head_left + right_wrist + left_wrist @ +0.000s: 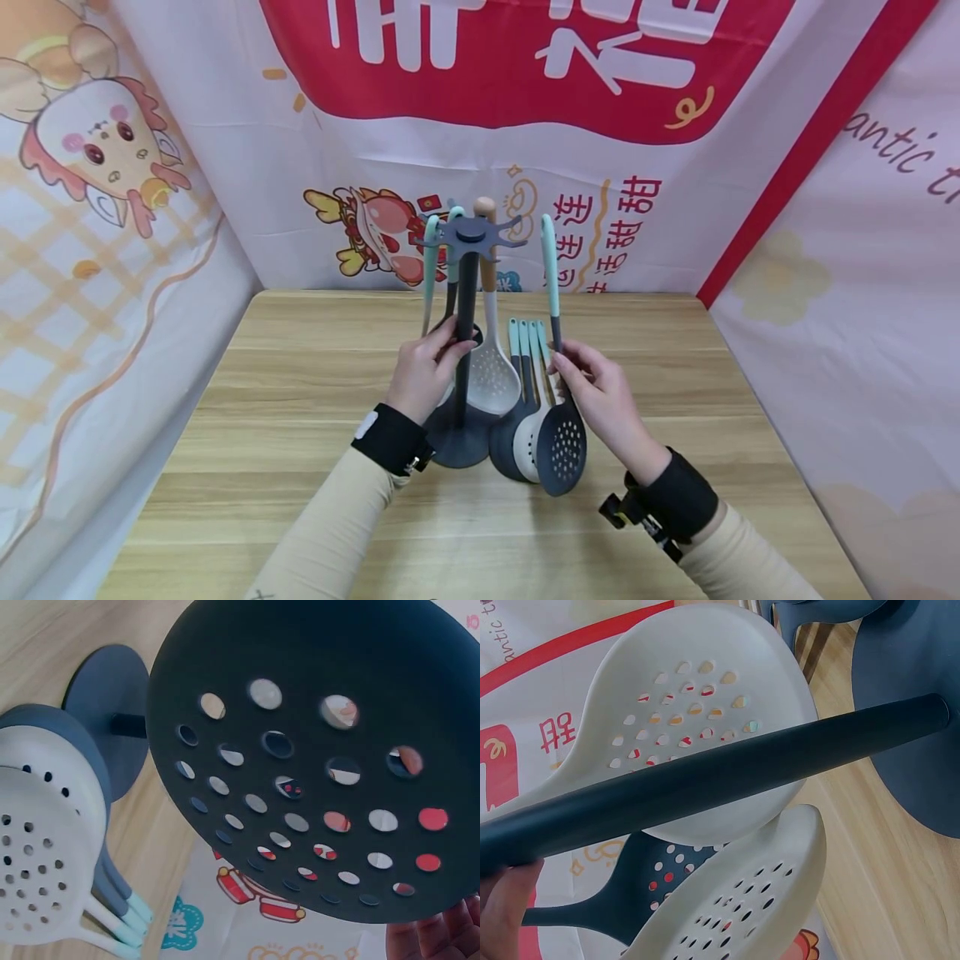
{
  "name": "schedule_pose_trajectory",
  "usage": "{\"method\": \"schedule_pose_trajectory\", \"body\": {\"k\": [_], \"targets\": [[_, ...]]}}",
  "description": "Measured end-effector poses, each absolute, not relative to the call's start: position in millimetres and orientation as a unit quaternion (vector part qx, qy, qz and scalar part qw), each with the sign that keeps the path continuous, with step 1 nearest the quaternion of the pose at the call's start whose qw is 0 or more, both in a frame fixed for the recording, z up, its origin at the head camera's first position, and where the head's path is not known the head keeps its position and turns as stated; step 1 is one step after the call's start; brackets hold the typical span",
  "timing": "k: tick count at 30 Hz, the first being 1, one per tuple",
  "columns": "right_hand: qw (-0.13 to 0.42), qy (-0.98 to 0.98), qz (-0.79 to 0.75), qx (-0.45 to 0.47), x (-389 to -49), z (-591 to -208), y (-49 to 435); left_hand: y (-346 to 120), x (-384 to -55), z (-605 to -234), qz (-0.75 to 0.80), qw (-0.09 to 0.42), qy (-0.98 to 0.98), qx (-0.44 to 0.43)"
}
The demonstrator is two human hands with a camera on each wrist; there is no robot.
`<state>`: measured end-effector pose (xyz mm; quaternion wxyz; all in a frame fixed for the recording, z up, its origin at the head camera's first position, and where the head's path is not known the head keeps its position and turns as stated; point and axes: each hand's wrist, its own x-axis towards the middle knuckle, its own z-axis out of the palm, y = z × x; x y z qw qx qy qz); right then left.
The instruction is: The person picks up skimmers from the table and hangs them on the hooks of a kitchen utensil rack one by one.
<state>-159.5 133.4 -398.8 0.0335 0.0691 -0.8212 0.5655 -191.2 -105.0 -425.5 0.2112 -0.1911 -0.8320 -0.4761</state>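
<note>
My left hand (426, 375) grips the dark post (464, 333) of a utensil stand with hooks (471, 232) at its top. A white skimmer (493, 382) with a wooden-topped handle hangs there, as do mint-handled utensils (431, 258). The left wrist view shows the white skimmer (705, 637) behind the post, beside a white slotted utensil (799, 836) and a dark perforated one (615, 889). To the right of the stand, my right hand (600, 392) pinches a dark skimmer (551, 467) by its neck, mint handle up. Its round perforated head (300, 645) fills much of the right wrist view.
Several more utensils lie nested on the wooden table (300, 400), right of the stand's round base (453, 454). They have dark and white heads (52, 791) and mint handle ends (524, 325). Printed cloth (450, 142) hangs behind the table and along both sides.
</note>
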Motion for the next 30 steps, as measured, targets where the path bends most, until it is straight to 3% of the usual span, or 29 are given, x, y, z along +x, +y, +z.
{"method": "schedule_pose_trajectory", "body": {"k": [30], "targets": [[0.074,-0.822,0.546,0.142,-153,-380,125,-104,-190,-424,-0.484,0.187,-0.837,-0.174]]}}
